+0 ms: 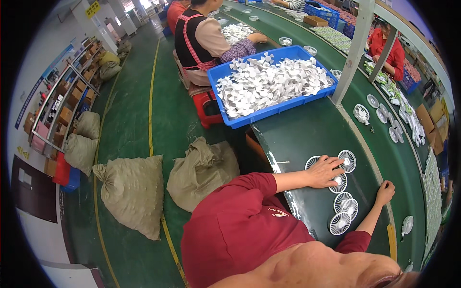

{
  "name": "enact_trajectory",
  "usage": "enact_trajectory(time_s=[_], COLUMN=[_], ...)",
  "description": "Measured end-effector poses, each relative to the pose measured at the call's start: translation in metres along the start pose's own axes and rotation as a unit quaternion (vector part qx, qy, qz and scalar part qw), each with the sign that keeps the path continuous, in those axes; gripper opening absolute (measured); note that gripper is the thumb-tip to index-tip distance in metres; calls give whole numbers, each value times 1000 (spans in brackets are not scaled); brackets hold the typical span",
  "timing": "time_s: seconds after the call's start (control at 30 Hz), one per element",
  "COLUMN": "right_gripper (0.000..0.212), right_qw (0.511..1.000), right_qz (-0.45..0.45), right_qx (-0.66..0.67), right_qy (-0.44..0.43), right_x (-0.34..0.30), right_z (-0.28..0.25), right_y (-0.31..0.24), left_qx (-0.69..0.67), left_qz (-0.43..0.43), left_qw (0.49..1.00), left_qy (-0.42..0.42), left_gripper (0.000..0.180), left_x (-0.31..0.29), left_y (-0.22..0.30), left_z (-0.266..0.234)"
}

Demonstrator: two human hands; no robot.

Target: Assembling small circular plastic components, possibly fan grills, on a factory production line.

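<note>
My left hand point(324, 172) lies over the dark green worktable point(307, 129), fingers spread across several round white fan grilles. One grille point(347, 161) shows beyond its fingertips, and another grille point(338, 183) lies partly under the fingers. Closer to me, a small overlapping group of grilles point(340, 223) rests flat on the table. My right hand point(385, 193) is at the rail between table and conveyor, its fingers curled together. Whatever it may hold is hidden or too small to name.
A blue crate point(276, 115) heaped with white fan blades stands at the table's far end. Beyond the rail, the green conveyor point(355, 91) carries a fan head point(361, 114) and loose discs point(382, 115). Woven sacks point(134, 192) stand on the left floor. A co-worker point(201, 43) sits ahead.
</note>
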State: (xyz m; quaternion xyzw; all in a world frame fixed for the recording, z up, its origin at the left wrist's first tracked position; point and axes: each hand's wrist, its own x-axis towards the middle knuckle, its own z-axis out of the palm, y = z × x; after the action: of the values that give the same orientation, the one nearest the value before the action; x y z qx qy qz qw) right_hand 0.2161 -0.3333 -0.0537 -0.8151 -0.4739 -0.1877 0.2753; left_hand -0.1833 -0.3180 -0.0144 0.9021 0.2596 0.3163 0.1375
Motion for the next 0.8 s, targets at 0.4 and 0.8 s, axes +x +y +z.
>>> enact_trajectory(time_s=[0.4, 0.8], right_gripper=[20, 20], right_qw=[1000, 1000], right_qz=[-9, 2], right_qx=[16, 16], right_qy=[13, 1], right_x=[-1, -2], right_z=[4, 5], right_y=[10, 5], left_qx=[5, -185], left_qz=[-73, -143], left_qw=[993, 970], left_qy=[-97, 65], left_gripper=[95, 51], left_x=[-5, -14], left_y=[-4, -23], left_z=[-45, -55])
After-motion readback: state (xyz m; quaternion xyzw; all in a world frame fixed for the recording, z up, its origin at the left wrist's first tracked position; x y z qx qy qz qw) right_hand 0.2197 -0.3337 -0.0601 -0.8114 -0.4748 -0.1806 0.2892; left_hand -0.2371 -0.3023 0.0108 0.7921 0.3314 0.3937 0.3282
